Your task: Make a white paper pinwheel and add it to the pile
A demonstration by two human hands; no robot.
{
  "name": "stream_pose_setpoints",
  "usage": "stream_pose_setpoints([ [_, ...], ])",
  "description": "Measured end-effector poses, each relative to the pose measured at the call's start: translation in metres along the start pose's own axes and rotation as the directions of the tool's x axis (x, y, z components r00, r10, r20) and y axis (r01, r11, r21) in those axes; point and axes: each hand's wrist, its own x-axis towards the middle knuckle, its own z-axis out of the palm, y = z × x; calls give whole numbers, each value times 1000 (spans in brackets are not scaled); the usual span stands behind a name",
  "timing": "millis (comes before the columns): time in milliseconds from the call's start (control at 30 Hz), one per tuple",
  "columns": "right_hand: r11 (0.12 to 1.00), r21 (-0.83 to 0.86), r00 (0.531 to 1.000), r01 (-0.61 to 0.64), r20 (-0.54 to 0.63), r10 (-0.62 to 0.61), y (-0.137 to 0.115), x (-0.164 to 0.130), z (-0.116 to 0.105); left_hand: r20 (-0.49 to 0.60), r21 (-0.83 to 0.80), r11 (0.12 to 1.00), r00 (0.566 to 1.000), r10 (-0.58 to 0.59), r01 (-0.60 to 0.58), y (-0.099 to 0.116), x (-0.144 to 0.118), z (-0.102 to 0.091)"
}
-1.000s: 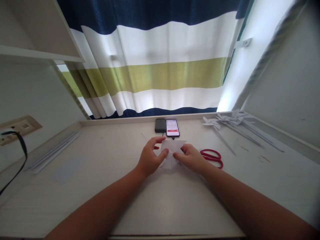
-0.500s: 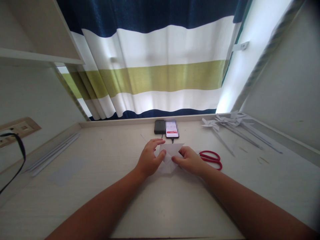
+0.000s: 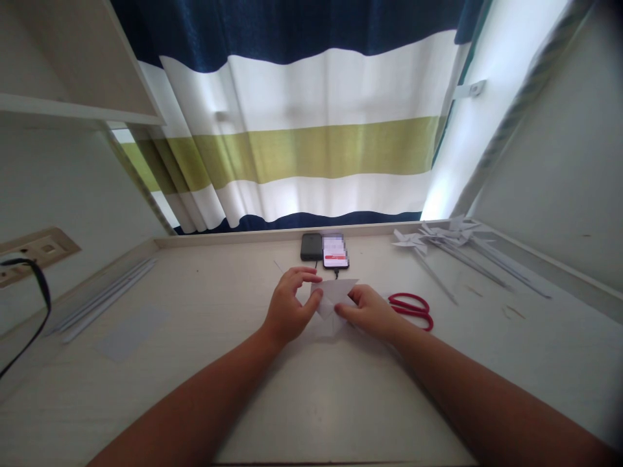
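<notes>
Between my hands is a white sheet of paper [image 3: 332, 324] with crease lines and folded parts, held just above the desk. My left hand [image 3: 291, 305] pinches its left side, thumb on top and the other fingers curved behind the upper left corner. On the right side, my right hand [image 3: 367, 311] grips the paper with the thumb laid across it and the index finger bent behind. Red-handled scissors [image 3: 411, 311] lie just right of my right hand, their blades hidden behind it.
A black power bank [image 3: 311, 247] and a lit phone [image 3: 335, 251] with a cable lie beyond the paper. Paper pinwheels [image 3: 411, 241] on sticks are at the back right. Rolled paper sticks [image 3: 109, 298] and a flat paper sheet [image 3: 131, 332] lie left.
The left fingers have shifted very slightly on the paper. Otherwise both hands and the paper stay in nearly the same place.
</notes>
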Motion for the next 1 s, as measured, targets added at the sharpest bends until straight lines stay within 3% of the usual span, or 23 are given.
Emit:
stream_pose_setpoints([
  [300, 999, -43, 999, -16, -32, 14, -4, -1, 0, 71, -40, 997, 995, 73, -70, 3, -1, -2],
  [700, 999, -35, 1000, -11, -11, 11, -5, -2, 0, -70, 20, 998, 996, 53, -52, 5, 1, -4],
  [867, 998, -61, 1000, -23, -7, 23, -3, -1, -1, -34, 8, 998, 997, 65, -65, 5, 1, -4],
  [1000, 997, -72, 1000, -12, -8, 11, -2, -1, -2, 32, -23, 989, 989, 147, -146, 5, 1, -3],
])
